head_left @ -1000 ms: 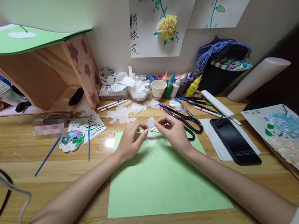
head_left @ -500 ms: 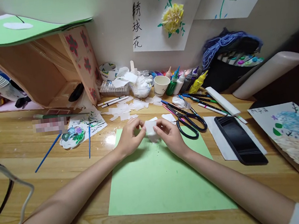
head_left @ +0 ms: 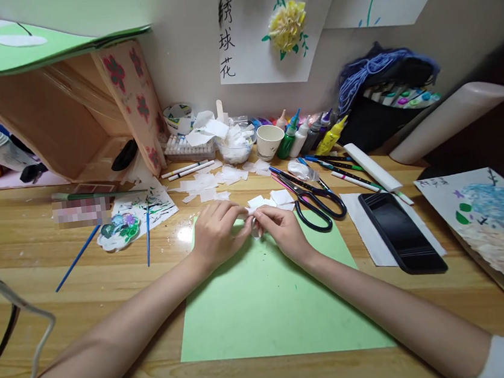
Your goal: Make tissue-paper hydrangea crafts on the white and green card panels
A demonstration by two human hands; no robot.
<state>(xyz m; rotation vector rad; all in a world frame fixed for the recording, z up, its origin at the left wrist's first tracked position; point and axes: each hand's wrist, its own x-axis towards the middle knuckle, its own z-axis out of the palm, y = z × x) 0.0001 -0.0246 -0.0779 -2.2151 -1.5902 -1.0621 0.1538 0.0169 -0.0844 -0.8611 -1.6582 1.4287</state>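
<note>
White paper piece [head_left: 255, 229], pinched between left hand [head_left: 218, 234] and right hand [head_left: 286, 233] near the far edge of the green sheet [head_left: 274, 308].
Uneven fingertip pull could tear paper this thin-looking.

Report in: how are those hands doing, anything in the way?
Left hand, right hand: both pinching white paper, mostly hidden. Scissors near right hand, clear of it. Nothing blocking.
</note>
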